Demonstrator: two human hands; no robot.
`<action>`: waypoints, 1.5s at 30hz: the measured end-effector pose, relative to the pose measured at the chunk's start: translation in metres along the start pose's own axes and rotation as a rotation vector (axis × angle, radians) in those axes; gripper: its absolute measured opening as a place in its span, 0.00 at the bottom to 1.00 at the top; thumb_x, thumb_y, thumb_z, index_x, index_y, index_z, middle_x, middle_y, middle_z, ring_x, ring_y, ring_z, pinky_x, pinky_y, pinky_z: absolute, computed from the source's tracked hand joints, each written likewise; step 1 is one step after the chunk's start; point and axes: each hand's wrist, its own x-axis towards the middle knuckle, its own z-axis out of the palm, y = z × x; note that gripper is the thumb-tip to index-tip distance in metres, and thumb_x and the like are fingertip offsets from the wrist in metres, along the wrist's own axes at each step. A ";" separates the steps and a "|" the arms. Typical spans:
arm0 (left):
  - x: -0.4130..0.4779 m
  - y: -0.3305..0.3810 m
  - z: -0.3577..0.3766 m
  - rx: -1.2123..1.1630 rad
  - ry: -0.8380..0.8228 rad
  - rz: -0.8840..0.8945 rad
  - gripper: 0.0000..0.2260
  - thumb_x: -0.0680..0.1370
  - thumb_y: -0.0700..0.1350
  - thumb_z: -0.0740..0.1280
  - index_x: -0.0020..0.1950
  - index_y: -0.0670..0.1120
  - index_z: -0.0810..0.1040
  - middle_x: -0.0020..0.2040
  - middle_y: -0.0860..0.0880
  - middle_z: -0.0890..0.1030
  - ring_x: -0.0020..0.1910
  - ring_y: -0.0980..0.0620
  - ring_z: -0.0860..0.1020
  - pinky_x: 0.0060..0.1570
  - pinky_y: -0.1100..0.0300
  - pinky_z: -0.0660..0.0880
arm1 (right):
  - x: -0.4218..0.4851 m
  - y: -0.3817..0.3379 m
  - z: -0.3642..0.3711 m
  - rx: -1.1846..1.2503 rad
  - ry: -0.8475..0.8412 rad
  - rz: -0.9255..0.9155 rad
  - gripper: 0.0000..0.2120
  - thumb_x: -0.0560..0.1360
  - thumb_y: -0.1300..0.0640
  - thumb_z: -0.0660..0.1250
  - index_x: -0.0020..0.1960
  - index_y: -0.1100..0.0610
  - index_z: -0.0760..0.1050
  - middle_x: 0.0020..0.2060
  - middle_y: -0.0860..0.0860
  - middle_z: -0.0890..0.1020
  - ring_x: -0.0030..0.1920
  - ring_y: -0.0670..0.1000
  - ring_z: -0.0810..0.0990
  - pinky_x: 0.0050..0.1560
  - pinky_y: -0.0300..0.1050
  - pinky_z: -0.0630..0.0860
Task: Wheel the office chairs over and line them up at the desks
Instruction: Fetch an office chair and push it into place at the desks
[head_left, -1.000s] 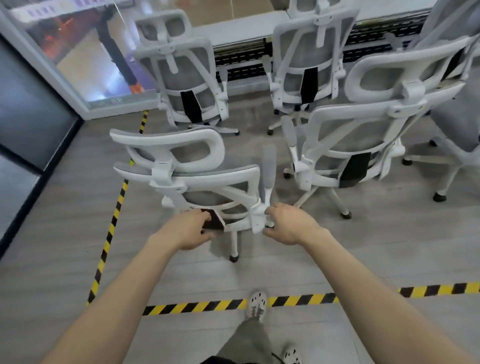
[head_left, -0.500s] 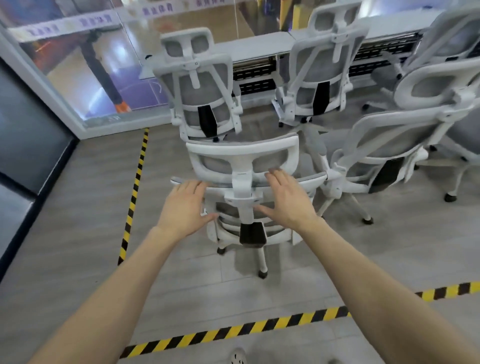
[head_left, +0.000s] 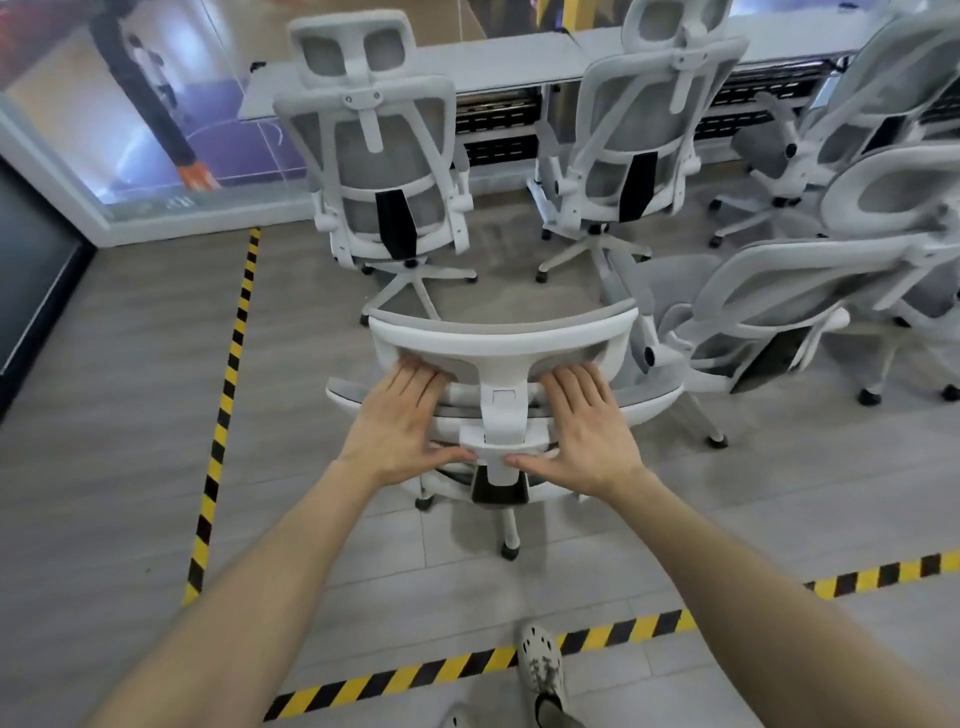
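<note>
A white office chair with grey mesh (head_left: 498, 343) stands right in front of me, its back turned to me. My left hand (head_left: 400, 426) and my right hand (head_left: 587, 431) lie on its backrest on either side of the headrest post. Fingers reach up under the headrest and both thumbs hook below the bracket. Two matching chairs stand at the long white desk (head_left: 509, 62): one on the left (head_left: 374, 156) and one in the middle (head_left: 649, 119). The held chair is behind the left one, a short gap apart.
Another chair (head_left: 779, 291) stands close on the right, turned at an angle, with more chairs (head_left: 857, 93) behind it. Yellow-black floor tape runs along the left (head_left: 228, 364) and across the front (head_left: 467, 670). A glass wall (head_left: 104, 104) closes the left rear. My shoe (head_left: 540, 670) is on the tape.
The chair has turned from sideways to back-on. My hands moved from its lower frame up to the backrest, and it has rolled closer to the left desk chair.
</note>
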 end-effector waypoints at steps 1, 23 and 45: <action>-0.004 0.000 0.002 0.009 0.010 -0.005 0.49 0.74 0.80 0.68 0.74 0.38 0.76 0.71 0.41 0.78 0.74 0.37 0.74 0.83 0.39 0.64 | 0.001 0.001 0.003 0.024 0.048 -0.029 0.54 0.72 0.17 0.66 0.72 0.65 0.76 0.64 0.58 0.80 0.67 0.64 0.78 0.82 0.62 0.65; 0.022 -0.100 0.029 0.123 0.217 -0.208 0.47 0.70 0.80 0.70 0.66 0.39 0.82 0.61 0.41 0.82 0.62 0.37 0.80 0.77 0.41 0.71 | 0.152 0.000 0.062 0.128 0.000 -0.230 0.56 0.70 0.17 0.68 0.75 0.64 0.76 0.71 0.59 0.79 0.76 0.64 0.75 0.85 0.63 0.62; 0.028 -0.191 0.032 0.007 0.157 -0.218 0.47 0.71 0.81 0.69 0.69 0.41 0.81 0.66 0.43 0.81 0.67 0.38 0.79 0.80 0.43 0.67 | 0.213 -0.057 0.089 0.231 -0.024 -0.148 0.55 0.69 0.18 0.70 0.75 0.64 0.75 0.70 0.56 0.77 0.76 0.63 0.73 0.85 0.64 0.61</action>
